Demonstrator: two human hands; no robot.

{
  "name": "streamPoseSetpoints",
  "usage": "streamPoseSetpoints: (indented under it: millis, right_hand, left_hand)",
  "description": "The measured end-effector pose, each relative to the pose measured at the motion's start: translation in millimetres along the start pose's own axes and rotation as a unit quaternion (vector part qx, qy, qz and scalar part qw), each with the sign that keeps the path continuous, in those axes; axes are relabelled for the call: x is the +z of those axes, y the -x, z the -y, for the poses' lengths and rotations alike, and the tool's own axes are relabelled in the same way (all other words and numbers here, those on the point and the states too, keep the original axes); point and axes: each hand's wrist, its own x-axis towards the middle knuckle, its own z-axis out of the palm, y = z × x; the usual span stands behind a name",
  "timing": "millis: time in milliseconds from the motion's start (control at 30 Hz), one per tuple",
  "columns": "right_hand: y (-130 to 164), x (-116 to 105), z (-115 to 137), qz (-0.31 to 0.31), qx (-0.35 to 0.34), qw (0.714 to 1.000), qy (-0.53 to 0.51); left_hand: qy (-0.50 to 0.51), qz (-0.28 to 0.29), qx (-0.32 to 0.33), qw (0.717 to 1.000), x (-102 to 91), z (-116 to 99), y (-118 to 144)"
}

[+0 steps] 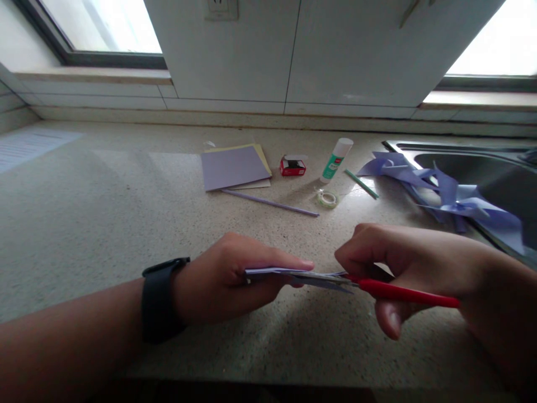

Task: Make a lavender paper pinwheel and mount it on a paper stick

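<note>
My left hand [226, 277] grip closed on a folded paper [268, 273] held flat just above the bench [104, 212], my right hand [403, 263] grip closed on red-handled scissors [377, 288], blades at the paper's edge

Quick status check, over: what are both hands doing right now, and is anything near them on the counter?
Left hand pinching folded purple paper. Right hand working red-handled scissors, blades at paper's edge. Countertop near hands bare; glue stick farther back.
</note>
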Motion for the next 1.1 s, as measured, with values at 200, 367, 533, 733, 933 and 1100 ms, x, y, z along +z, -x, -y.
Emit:
streamPoseSetpoints:
  millis: [200,367,533,733,933,1100]
  right_hand:
    - [1.0,5.1,3.2,-0.036,-0.013,0.999,0.0]
    - [0.0,5.9,1.9,-0.025,-0.007,1.0,-0.008]
    - [-1.0,7.6,-1.6,-0.046,-0.023,0.998,-0.028]
    - [-0.6,9.0,-4.0,-0.037,-0.029,0.999,-0.018]
    - [-2.6,3.0,-8.0,-0.016,-0.035,0.999,0.009]
    - [-2.3,4.2,-8.7,-0.03,-0.05,0.998,0.008]
  left_hand:
    - [0.015,0.009,-0.004,1.0,0.3,1.8,0.7]
    - [0.021,0.012,-0.004,1.0,0.6,3.6,2.1]
    - [0.031,0.016,0.001,0.999,0.3,3.1,1.3]
    - [0.026,0.014,0.002,1.0,0.2,1.7,0.0]
    - [0.028,0.014,0.002,0.999,0.6,2.4,0.5]
    - [0.033,0.014,-0.002,0.999,0.5,2.0,1.1]
